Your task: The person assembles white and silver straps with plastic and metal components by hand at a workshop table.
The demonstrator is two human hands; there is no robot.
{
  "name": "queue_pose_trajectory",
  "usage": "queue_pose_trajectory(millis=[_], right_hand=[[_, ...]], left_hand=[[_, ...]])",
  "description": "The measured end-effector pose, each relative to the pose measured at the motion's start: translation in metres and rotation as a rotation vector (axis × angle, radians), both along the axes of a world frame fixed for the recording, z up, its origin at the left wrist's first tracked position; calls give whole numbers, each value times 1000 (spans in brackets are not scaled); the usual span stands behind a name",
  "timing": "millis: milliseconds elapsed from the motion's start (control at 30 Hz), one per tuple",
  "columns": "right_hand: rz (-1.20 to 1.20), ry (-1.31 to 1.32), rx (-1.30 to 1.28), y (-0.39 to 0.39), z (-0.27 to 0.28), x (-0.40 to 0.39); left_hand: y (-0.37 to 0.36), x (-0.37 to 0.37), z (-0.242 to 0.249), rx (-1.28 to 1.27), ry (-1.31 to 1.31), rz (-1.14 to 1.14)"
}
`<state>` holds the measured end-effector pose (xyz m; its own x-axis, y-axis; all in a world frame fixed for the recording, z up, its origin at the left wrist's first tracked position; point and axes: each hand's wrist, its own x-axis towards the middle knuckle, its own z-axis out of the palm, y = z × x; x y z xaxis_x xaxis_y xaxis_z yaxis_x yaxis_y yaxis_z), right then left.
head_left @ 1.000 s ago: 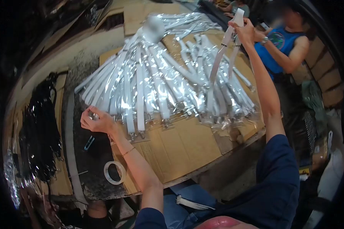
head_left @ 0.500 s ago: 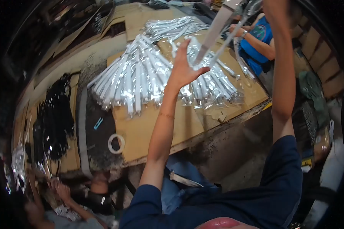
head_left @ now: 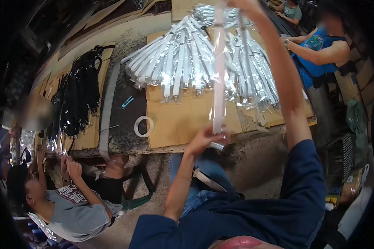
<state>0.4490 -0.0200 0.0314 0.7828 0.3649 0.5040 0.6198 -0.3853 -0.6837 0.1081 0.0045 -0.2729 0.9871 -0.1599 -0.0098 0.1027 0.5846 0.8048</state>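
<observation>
A long white strap in a clear plastic sleeve (head_left: 219,79) hangs upright in front of me. My left hand (head_left: 205,140) has its fingers closed around the lower end, near the table's front edge. At the top of the view my right hand (head_left: 246,6), partly cut off by the frame, grips the upper end. Behind the strap, many similar bagged white straps (head_left: 180,62) lie fanned out on cardboard (head_left: 178,120), with metal clips at their near ends. Another shiny bundle of straps (head_left: 210,15) rests farther back.
A tape roll (head_left: 144,126) and blue thread snips (head_left: 127,102) lie left of the cardboard. Black straps (head_left: 77,93) are heaped farther left. A co-worker in grey (head_left: 77,211) sits at the left, another in blue (head_left: 320,50) at the right.
My left hand came down from above the fanned straps and closed on the lower end of the bagged strap. The strap now hangs straighter. The camera view has shifted.
</observation>
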Motion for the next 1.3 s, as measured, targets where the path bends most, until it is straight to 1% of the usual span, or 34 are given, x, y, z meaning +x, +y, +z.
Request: queue_pose_trajectory(millis=[33, 67, 100, 133, 167, 200, 233, 267, 300, 333, 367, 400, 433, 467, 500, 533, 567, 633, 667, 700, 767, 833, 867, 900, 933, 967, 1000, 1033, 1067, 1100, 1167, 1200, 1267, 1300], right_hand=[[115, 57, 91, 29, -50, 44], [163, 125, 20, 49, -92, 65], [163, 207, -33, 57, -95, 17], [271, 302, 72, 81, -138, 41], [229, 271, 14, 104, -177, 59], [187, 233, -40, 128, -212, 74], [217, 197, -23, 150, -246, 88], [208, 258, -167, 156, -249, 73], [238, 290, -189, 166, -267, 70], [118, 11, -203, 176, -292, 66], [141, 14, -202, 183, -294, 56], [27, -25, -248, 185, -297, 43], [-79, -63, -310, 184, -302, 29], [-39, -172, -180, 180, -301, 14], [5, -267, -56, 172, -293, -6], [146, -238, -42, 160, -284, -30], [172, -219, -71, 151, -282, -59], [676, 161, -201, 130, -281, -118], [794, 137, -285, 125, -290, -147], [906, 103, -365, 122, -298, -174], [902, -36, -511, 120, -308, -221], [855, -88, -517, 123, -325, -240], [811, -139, -527, 127, -332, -244], [810, -150, -520, 133, -339, -243], [828, -147, -498, 137, -343, -238], [847, -143, -479, 141, -348, -233], [847, -149, -482, 144, -341, -229], [901, -30, -514, 146, -335, -228], [954, 95, -544, 144, -332, -230], [954, 96, -546, 139, -317, -234], [1083, 205, -681, 112, -262, -251], [1121, 240, -669, 89, -236, -265], [1157, 307, -683, 45, -235, -293], [1192, 327, -677, 23, -240, -308]], left_hand=[[4, -28, -6, -24, 24, -4], [7, -53, -10, -47, 50, -5], [10, -73, -16, -33, 57, 12], [14, -91, -23, -53, 163, 98], [17, -105, -27, -74, 267, 187], [21, -114, -27, -55, 265, 211], [25, -118, -25, 7, 296, 238], [29, -121, -25, 66, 327, 265], [34, -123, -29, 84, 322, 288], [38, -124, -39, 179, 358, 306], [40, -126, -48, 260, 405, 324], [44, -130, -45, 287, 411, 347], [48, -138, -43, 422, 502, 353], [52, -141, -12, 838, 654, 334], [55, -148, 2, 1257, 583, 402], [61, -153, 5, 1190, 682, 481], [68, -152, 7, 1324, 632, 694], [92, -141, 17, 1519, 346, 953], [108, -133, 18, 1582, 227, 1020], [120, -123, 24, 1587, 260, 1021], [141, -99, 15, 1578, 245, 1060], [150, -79, -1, 1748, 402, 981], [155, -75, -14, 1757, 393, 993], [159, -72, -29, 1860, 332, 1005], [160, -71, -31, 1957, 274, 1012], [162, -72, -34, 1954, 274, 1020], [163, -72, -29, 1931, 296, 1010], [163, -75, -24, 1907, 320, 993], [164, -81, -20, 1828, 278, 1001], [162, -89, -4, 1826, 279, 1000], [148, -114, 34, 1771, 187, 940], [136, -129, 53, 1776, 123, 904], [97, -162, 80, 1753, 31, 848], [75, -179, 74, 1729, 48, 813]])
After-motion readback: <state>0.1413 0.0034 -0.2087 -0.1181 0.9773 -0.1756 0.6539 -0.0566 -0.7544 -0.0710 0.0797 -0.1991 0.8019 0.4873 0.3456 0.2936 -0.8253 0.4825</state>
